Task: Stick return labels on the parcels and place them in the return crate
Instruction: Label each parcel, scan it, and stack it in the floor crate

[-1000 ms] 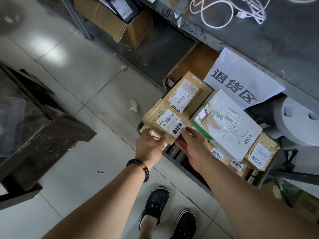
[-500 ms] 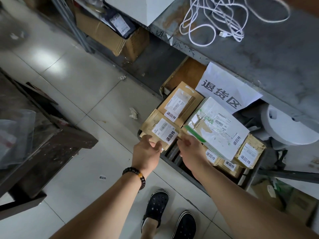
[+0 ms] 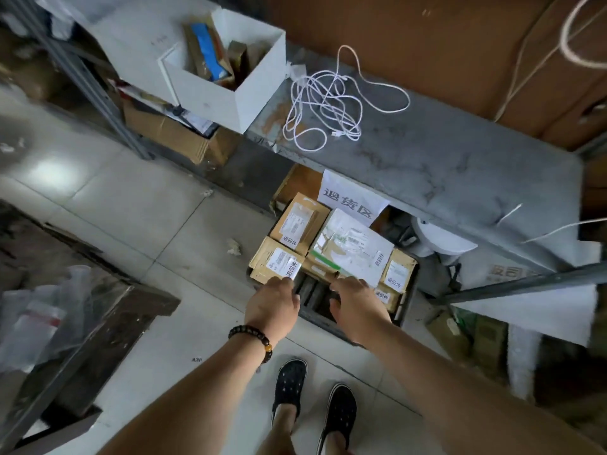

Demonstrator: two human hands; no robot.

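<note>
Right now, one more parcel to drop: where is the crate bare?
Bare slatted bottom along the dark plastic crate's near wall, between left hand and right hand. Beyond, brown cardboard parcels and a white mailer crowd it.

A white paper sign point(image 3: 349, 203) on the edge of the worktop point(image 3: 427, 165) says 退货区 in big black letters. Small white stickers point(image 3: 293, 269) say 退回件. One is on each brown parcel point(image 3: 262, 257) and one is on the white parcel point(image 3: 354, 254). The shipping labels point(image 3: 297, 221) are too blurry to read.
</note>
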